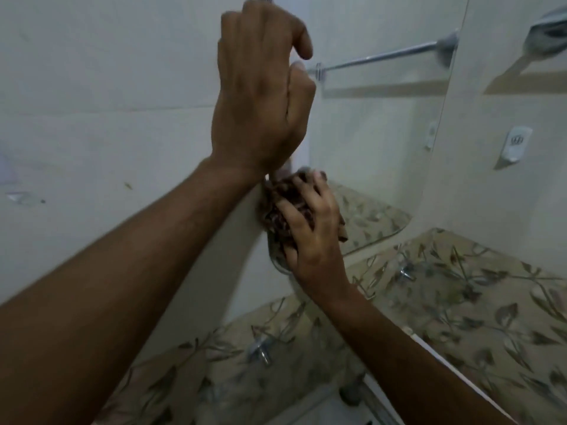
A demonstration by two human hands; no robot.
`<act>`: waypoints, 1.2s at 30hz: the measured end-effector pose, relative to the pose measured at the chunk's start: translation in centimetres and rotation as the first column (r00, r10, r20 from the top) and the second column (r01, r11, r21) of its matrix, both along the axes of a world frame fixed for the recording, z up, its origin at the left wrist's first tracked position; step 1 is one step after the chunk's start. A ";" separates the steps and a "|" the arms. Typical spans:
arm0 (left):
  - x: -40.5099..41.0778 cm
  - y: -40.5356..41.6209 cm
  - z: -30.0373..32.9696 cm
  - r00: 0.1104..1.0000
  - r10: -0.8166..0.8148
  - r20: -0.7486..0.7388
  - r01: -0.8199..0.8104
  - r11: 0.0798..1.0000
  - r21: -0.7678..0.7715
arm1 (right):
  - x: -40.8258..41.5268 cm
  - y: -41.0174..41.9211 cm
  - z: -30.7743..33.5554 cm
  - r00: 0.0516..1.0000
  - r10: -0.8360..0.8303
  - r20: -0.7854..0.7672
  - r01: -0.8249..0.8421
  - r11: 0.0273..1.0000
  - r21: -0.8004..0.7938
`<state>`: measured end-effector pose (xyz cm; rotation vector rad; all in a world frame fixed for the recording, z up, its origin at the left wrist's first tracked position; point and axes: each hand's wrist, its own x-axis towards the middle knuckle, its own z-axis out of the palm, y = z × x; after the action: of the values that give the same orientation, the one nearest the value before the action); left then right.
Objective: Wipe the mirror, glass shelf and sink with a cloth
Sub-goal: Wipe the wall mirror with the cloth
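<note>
R hand [313, 237] has the cloth [279, 207] bunched under spread fingers [299, 211], pressing it flat onto the mirror's [368, 142] lower-left corner, right at the rounded edge. The cloth is a dark red-brown wad, at about 7 o'clock of the mirror pane. L hand [260, 96] is up at 12 o'clock from the cloth, fingers curled loosely near the mirror's left edge; thumb and forefinger nearly meet, but can't tell if they grip anything or just brace. A chrome bit shows above the knuckles at frame top, unclear what it is.

Step in hand, by my read: wiping the mirror, edge and corner pass. To do it well:
- keep the palm flat, even pressure, so the wad doesn't roll & streak
- follow the curved rim round the corner, then overlap strokes toward 3 o'clock
- L hand should stay off the glass, else fresh prints
- refold the cloth to a clean face before the next part

Towel bar [377, 58] shows in the reflection at 1 o'clock. Leaf-pattern tiles [478, 305] sit below, taps [260, 351] at 6 o'clock. Sink mostly out of frame; glass shelf not clearly seen.
</note>
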<state>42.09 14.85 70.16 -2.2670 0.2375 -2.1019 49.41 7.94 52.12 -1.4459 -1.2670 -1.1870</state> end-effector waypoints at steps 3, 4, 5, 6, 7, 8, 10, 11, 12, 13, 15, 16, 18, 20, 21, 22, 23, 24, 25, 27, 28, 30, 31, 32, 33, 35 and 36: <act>0.4 0.0 -0.3 0.998 0.070 -0.008 -0.070 0.998 0.000 | -0.3 -0.2 -5.0 0.998 -0.052 -0.033 0.050 0.997 -0.050; 0.5 0.0 -0.4 0.997 0.081 0.003 -0.081 0.997 -0.006 | -0.4 -0.2 -6.4 0.997 -0.068 -0.040 0.065 0.996 -0.067; 0.6 0.0 -0.5 0.996 0.088 0.017 -0.088 0.996 -0.009 | -0.5 -0.3 -7.5 0.996 -0.081 -0.047 0.078 0.994 -0.072; 0.6 0.1 -0.5 0.995 0.094 0.026 -0.094 0.996 -0.011 | -0.6 -0.3 -8.2 0.994 -0.089 -0.059 0.085 0.994 -0.071; 0.7 0.2 -0.6 0.995 0.097 0.029 -0.097 0.995 -0.012 | -0.8 -0.2 -8.2 0.994 -0.087 -0.071 0.082 0.994 -0.072; 0.8 0.3 -0.6 0.995 0.094 0.026 -0.093 0.996 -0.012 | -1.1 -0.1 -7.7 0.994 -0.081 -0.079 0.076 0.995 -0.069; 1.0 0.5 -0.7 0.997 0.069 0.018 -0.069 0.997 -0.024 | -1.9 0.5 -5.6 0.993 -0.066 -0.093 0.063 0.997 -0.034; 1.0 0.6 -0.7 0.998 0.062 0.016 -0.062 0.998 -0.032 | -2.3 0.8 -4.3 0.993 -0.054 -0.107 0.054 0.999 -0.009; 1.0 0.6 -0.8 0.998 0.068 0.018 -0.067 0.997 -0.035 | -2.7 1.1 -3.3 0.992 -0.042 -0.118 0.043 0.999 0.012; 1.1 0.7 -0.9 0.996 0.083 0.019 -0.082 0.996 -0.036 | -2.9 1.4 -2.6 0.992 -0.032 -0.124 0.036 0.999 0.029; 1.1 0.7 -1.1 0.995 0.101 0.005 -0.101 0.994 -0.048 | -2.7 1.4 -2.8 0.993 -0.027 -0.112 0.030 0.999 0.029; 1.1 0.7 -1.1 0.995 0.103 0.000 -0.102 0.993 -0.054 | -2.5 1.2 -3.7 0.994 -0.031 -0.101 0.032 0.999 0.007; 1.0 0.7 -1.0 0.994 0.111 -0.003 -0.111 0.992 -0.056 | -2.0 0.7 -6.5 0.993 -0.057 -0.101 0.052 0.997 -0.054; 0.9 0.7 -1.0 0.990 0.138 -0.005 -0.138 0.989 -0.044 | -1.8 0.0 -9.4 0.987 -0.088 -0.132 0.076 0.993 -0.096; 0.8 0.6 -0.9 0.989 0.147 -0.017 -0.147 0.988 -0.038 | -1.8 -0.2 -10.4 0.984 -0.099 -0.150 0.084 0.991 -0.102; 0.7 0.5 -0.8 0.988 0.149 -0.028 -0.149 0.988 -0.028 | -1.8 -0.3 -10.8 0.981 -0.101 -0.164 0.085 0.991 -0.103; 0.6 0.3 -0.7 0.989 0.146 -0.034 -0.147 0.989 -0.013 | -1.9 -0.2 -10.8 0.980 -0.099 -0.175 0.083 0.992 -0.097; 0.6 0.2 -0.6 0.989 0.143 -0.043 -0.143 0.990 0.003 | -2.1 -0.1 -10.4 0.978 -0.095 -0.185 0.080 0.993 -0.083; 0.5 0.1 -0.5 0.989 0.140 -0.057 -0.140 0.990 0.015 | -2.5 0.2 -9.6 0.977 -0.085 -0.195 0.075 0.995 -0.061; 0.5 0.0 -0.2 0.988 0.135 -0.077 -0.133 0.991 0.024 | -3.2 0.7 -7.9 0.977 -0.060 -0.205 0.059 0.998 -0.008; 0.4 -0.1 -0.2 0.987 0.126 -0.098 -0.125 0.992 0.013 | -3.4 0.9 -7.2 0.978 -0.053 -0.202 0.057 0.998 0.018; 0.1 -0.5 -0.2 0.988 0.107 -0.115 -0.106 0.994 0.020 | -3.2 1.1 -6.6 0.975 -0.050 -0.214 0.067 0.995 0.071; -0.1 -0.7 -0.3 0.987 0.106 -0.121 -0.103 0.994 0.033 | -2.7 1.0 -6.6 0.968 -0.055 -0.245 0.083 0.991 0.106; 0.1 -0.3 -0.4 0.986 0.100 -0.135 -0.095 0.995 0.038 | -1.8 0.9 -6.7 0.954 -0.061 -0.293 0.108 0.983 0.148; 0.4 0.1 -0.6 0.985 0.085 -0.149 -0.083 0.996 0.021 | -0.6 0.6 -6.8 0.933 -0.062 -0.354 0.139 0.971 0.196; 1.2 1.1 -0.6 0.982 0.019 -0.188 -0.025 0.999 -0.028 | 2.3 0.1 -6.7 0.872 -0.048 -0.488 0.208 0.937 0.279; 1.5 1.1 -0.6 0.986 0.000 -0.168 -0.004 1.000 -0.025 | 4.1 -0.3 -6.5 0.837 -0.049 -0.545 0.253 0.917 0.307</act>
<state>43.59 16.00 69.55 -2.4606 0.2146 -1.9243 53.52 7.61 45.58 -1.4662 -0.5189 -0.9632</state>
